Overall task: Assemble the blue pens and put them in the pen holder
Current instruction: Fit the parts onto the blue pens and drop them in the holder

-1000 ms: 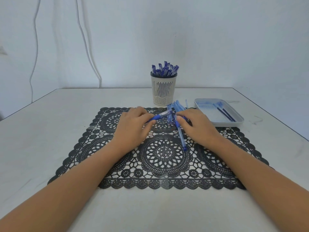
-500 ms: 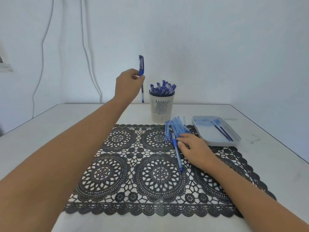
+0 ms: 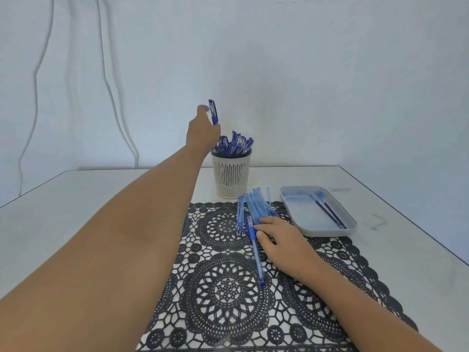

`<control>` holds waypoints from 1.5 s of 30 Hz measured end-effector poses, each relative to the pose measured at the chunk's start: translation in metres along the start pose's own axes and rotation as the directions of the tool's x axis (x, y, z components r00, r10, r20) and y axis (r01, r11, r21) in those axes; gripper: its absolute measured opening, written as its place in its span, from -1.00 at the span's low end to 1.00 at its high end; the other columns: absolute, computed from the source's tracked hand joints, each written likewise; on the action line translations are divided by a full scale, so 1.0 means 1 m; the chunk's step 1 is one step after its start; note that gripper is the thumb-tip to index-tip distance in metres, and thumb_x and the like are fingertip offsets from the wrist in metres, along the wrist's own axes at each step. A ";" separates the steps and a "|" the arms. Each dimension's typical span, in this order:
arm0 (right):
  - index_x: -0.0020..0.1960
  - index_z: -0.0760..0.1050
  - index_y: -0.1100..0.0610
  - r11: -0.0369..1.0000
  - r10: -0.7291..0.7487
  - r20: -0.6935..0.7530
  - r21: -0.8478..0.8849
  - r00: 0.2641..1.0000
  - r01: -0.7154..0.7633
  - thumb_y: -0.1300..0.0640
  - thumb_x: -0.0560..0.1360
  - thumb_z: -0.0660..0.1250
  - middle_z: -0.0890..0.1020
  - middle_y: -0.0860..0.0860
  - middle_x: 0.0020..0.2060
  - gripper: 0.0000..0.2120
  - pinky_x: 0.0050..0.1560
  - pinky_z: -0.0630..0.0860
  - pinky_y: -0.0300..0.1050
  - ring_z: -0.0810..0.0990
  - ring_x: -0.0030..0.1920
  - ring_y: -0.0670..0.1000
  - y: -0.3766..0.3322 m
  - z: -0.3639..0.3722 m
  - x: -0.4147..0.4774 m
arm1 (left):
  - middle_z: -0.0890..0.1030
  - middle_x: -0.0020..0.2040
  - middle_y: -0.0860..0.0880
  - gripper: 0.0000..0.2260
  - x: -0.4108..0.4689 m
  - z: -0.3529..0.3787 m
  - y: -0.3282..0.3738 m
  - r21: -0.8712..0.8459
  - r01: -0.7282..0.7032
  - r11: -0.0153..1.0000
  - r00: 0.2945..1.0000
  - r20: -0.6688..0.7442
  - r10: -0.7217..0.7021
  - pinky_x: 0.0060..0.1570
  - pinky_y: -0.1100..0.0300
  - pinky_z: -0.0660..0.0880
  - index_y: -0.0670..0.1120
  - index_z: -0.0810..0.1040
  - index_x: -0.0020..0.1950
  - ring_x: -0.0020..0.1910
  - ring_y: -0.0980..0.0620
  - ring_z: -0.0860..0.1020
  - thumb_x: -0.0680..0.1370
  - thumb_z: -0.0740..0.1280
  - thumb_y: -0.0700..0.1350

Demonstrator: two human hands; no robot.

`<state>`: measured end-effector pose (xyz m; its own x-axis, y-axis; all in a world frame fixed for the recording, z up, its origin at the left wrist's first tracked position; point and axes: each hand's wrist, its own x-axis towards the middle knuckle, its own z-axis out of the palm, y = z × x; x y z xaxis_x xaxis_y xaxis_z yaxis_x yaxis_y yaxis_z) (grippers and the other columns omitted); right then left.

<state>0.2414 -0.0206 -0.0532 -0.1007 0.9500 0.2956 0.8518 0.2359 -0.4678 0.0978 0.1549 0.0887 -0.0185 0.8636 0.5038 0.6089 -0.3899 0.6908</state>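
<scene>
Upper centre of frame: left hand [image 3: 203, 132] grip pinched on a capped blue pen [image 3: 213, 113], upright just above-left of the pen holder [image 3: 231, 175], apparently lined up to drop. Right hand [image 3: 278, 241] grip released, resting on loose pens [image 3: 256, 207], probably staging the next.

Pale table [image 3: 76, 199], perhaps marble, lace mat [image 3: 223, 290], pen holder [image 3: 231, 174], tray [image 3: 327, 233]

No legible text, label, brand, number or sign for you to record. Blue pen [image 3: 213, 112] in left hand [image 3: 201, 133], just above pen holder [image 3: 231, 177]: blurred, unreadable. Capped pens [image 3: 234, 144] inside pen holder: any marks too small to read.
</scene>
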 end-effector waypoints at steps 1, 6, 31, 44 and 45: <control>0.35 0.42 0.05 1.000 0.000 0.002 -0.004 1.000 0.000 0.05 0.61 0.09 0.37 -0.07 0.37 -0.65 0.31 0.11 -0.34 0.29 0.35 -0.12 0.000 0.000 0.000 | 0.51 -0.19 -0.05 -0.56 -0.002 0.001 -0.004 -0.018 -0.016 1.000 0.999 0.032 0.016 -0.34 0.23 0.38 0.00 0.21 0.38 -0.29 -0.02 0.49 0.54 0.20 -0.22; 0.34 0.42 0.05 1.000 -0.001 0.002 -0.003 1.000 0.001 0.06 0.60 0.10 0.38 -0.07 0.36 -0.66 0.29 0.12 -0.35 0.30 0.34 -0.12 -0.002 -0.001 0.001 | 0.58 0.03 -0.12 -0.69 -0.001 -0.001 -0.016 0.154 -0.103 0.983 0.986 0.144 0.081 -0.11 0.18 0.41 0.05 0.37 0.31 -0.12 -0.05 0.52 0.57 0.12 -0.12; -0.18 0.35 0.05 0.917 0.025 0.065 -0.399 0.998 0.003 -0.17 0.52 0.13 0.51 -0.05 -0.23 -0.71 -0.08 0.48 -0.06 0.48 -0.18 -0.02 -0.035 -0.013 -0.015 | 0.54 0.14 0.01 -0.75 -0.184 -0.031 -0.080 0.266 -0.282 0.922 0.881 0.452 0.139 0.05 0.29 0.31 -0.05 0.52 0.19 0.04 0.16 0.42 0.60 0.15 -0.06; -0.19 0.42 0.08 0.994 -0.097 -0.074 0.049 0.993 0.100 -0.02 0.52 0.22 0.50 -0.09 -0.43 -0.80 -0.29 0.38 -0.21 0.47 -0.38 -0.08 -0.066 -0.005 -0.029 | 0.49 -0.33 0.04 -0.59 -0.206 -0.023 -0.049 -0.052 -0.050 0.997 0.919 0.389 0.067 -0.30 0.29 0.28 -0.18 0.56 -0.12 -0.38 0.19 0.38 0.59 0.11 0.11; -0.18 0.42 0.08 0.990 -0.131 -0.059 0.035 0.990 0.133 -0.02 0.54 0.20 0.51 -0.08 -0.43 -0.79 -0.30 0.38 -0.21 0.46 -0.40 -0.08 -0.067 -0.004 -0.030 | 0.47 -0.35 0.03 -0.59 -0.206 -0.024 -0.048 -0.062 -0.025 0.998 0.919 0.392 0.048 -0.35 0.32 0.28 -0.21 0.54 -0.15 -0.40 0.18 0.37 0.59 0.12 0.09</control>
<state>0.1890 -0.0656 -0.0271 -0.1810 0.8971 0.4031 0.8122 0.3675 -0.4532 0.0538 -0.0120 -0.0358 0.3227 0.9000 0.2929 0.5585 -0.4309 0.7088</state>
